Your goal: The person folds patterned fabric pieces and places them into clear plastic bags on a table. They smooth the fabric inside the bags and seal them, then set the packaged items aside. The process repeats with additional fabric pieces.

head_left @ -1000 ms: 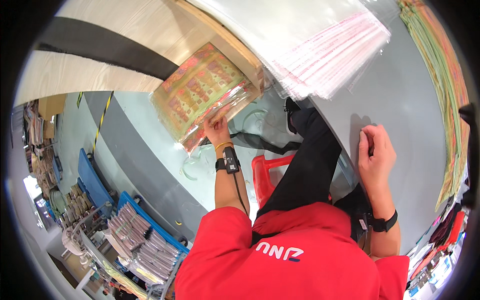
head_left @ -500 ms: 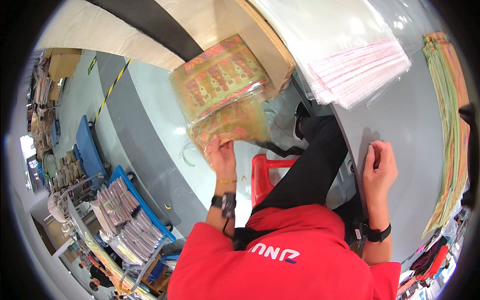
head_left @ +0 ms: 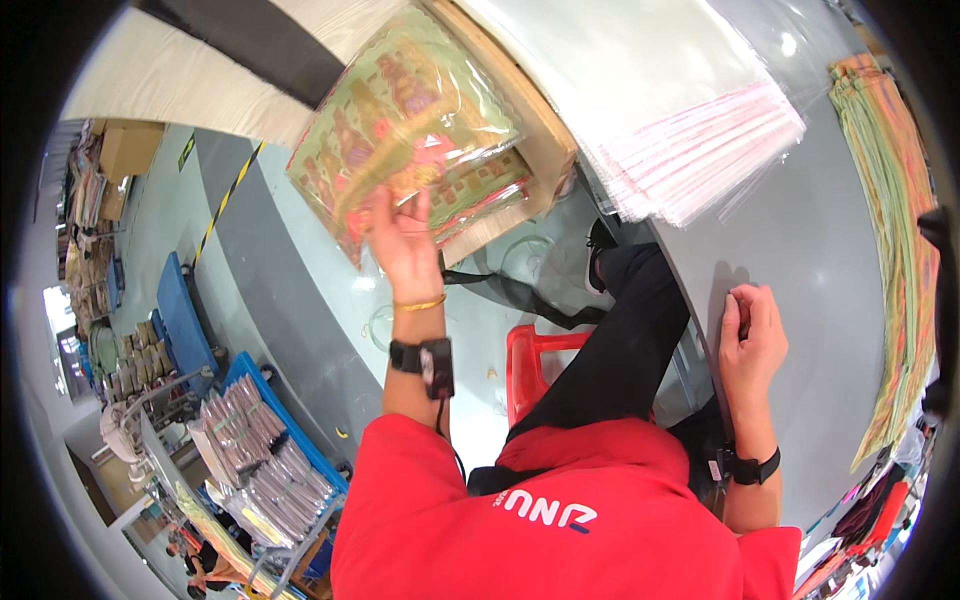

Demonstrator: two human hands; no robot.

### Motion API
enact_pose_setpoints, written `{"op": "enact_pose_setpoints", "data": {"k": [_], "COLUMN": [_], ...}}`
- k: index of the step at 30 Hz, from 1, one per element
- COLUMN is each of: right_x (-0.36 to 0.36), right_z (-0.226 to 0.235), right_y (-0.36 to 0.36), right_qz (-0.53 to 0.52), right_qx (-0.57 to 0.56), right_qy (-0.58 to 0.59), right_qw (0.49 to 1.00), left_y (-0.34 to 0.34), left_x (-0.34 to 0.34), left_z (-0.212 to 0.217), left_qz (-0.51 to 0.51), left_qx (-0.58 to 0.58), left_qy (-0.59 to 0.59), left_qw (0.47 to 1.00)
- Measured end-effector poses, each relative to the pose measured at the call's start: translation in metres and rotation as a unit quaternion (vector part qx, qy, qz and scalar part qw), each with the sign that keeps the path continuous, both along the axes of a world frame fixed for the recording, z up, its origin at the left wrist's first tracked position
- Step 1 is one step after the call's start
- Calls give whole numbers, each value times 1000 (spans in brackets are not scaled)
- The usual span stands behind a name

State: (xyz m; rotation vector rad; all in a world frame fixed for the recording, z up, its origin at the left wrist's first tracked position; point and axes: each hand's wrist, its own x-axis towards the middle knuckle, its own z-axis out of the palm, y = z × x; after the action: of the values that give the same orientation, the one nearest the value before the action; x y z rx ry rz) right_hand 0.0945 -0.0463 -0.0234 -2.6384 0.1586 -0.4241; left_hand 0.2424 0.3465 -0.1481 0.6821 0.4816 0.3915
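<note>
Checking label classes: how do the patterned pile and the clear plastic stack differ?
The patterned pile is green with red and orange; the clear plastic stack is whitish, pink-striped at one end. The left hand touches the pile; the stack is untouched. Both look glossy.

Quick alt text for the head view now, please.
The person's left hand touches a clear-bagged patterned pack; the right hand is loosely curled at the edge of the grey table. Clear plastic bags and green-orange cloth lie on the table.

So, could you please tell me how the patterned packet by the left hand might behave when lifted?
The packet may be slippery, since its surface looks glossy with glare. It probably won't roll, being broad and flat.
</note>
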Motion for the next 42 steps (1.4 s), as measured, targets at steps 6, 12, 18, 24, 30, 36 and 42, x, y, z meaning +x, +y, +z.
{"op": "enact_pose_setpoints", "data": {"k": [6,12,18,24,30,36,42], "right_x": [0,1,2,-1,-1,-2,-13], "right_z": [2,1,3,4,5,0,-3], "right_y": [0,0,2,0,-1,-5,-12], "right_qz": [6,7,9,4,3,19,23], "right_qx": [-19,-6,-22,-11,-35,-44,-3], "right_qy": [6,6,12,35,39,19,48], "right_qw": [1000,1000,1000,999,999,999,999], "left_y": [-2,17,6,-46,-83,-74,-29], "left_x": [3,-6,-27,-11,27,4,-17], "left_z": [-167,-191,-171,-185,-199,-222,-199], "left_qz": [-23,-14,-177,-169,-138,-157,-430], "left_qx": [-44,24,-49,-141,-200,-163,107], "left_qy": [189,139,268,213,132,142,243], "left_qw": [981,990,946,952,961,964,863]}}
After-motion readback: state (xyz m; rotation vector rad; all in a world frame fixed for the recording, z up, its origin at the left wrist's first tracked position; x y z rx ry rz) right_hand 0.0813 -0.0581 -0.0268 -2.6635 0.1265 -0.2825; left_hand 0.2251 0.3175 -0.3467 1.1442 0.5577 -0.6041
